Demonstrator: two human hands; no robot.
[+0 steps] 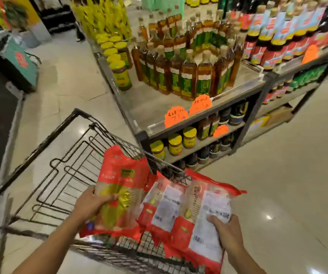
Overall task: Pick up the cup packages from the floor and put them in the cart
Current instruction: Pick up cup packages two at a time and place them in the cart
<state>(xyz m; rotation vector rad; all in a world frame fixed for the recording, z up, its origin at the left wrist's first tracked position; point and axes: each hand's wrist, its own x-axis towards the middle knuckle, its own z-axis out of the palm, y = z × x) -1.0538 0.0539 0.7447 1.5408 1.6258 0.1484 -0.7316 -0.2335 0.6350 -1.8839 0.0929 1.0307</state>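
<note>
Cup packages (pixel 179 210): glossy red crinkled plastic, over wire cart (pixel 64 175).

Cart (pixel 64 167) near left; shelf (pixel 179 107) of bottles (pixel 187 76) far right; cup packages (pixel 159 200) over cart's near-right corner.

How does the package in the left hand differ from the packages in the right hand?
The left hand holds one package with its printed front up, red and gold. The right hand holds a bundle of packages showing white label panels. The single package is over the cart; the bundle lies across the cart's right rim. Both are red-edged and off the floor.
</note>
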